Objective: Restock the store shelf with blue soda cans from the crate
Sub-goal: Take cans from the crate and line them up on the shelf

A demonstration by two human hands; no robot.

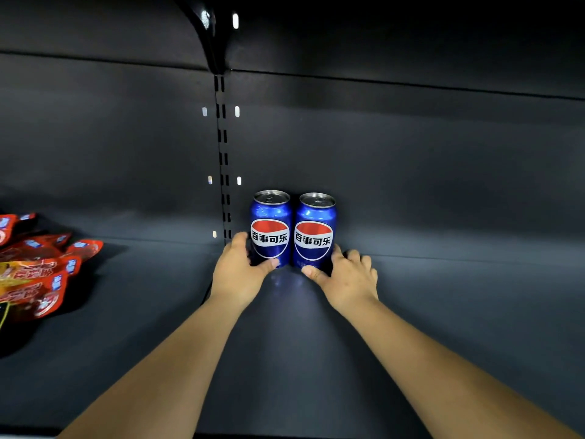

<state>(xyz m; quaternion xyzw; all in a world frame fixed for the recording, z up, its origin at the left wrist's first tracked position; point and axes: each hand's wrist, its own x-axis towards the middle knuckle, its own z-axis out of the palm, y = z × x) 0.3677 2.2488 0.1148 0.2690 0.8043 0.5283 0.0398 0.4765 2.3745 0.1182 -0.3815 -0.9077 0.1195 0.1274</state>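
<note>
Two blue soda cans stand upright side by side at the back of the dark shelf (443, 312), labels facing me. My left hand (239, 270) wraps the base of the left can (271, 228), thumb across its front. My right hand (346, 275) holds the base of the right can (315, 231), thumb in front and fingers behind. Both cans rest on the shelf surface and nearly touch each other. The crate is out of view.
Red snack packets (41, 267) lie in a pile at the left end of the shelf. A slotted upright (223, 160) runs down the back panel just left of the cans. Another shelf's bracket (209, 30) hangs overhead.
</note>
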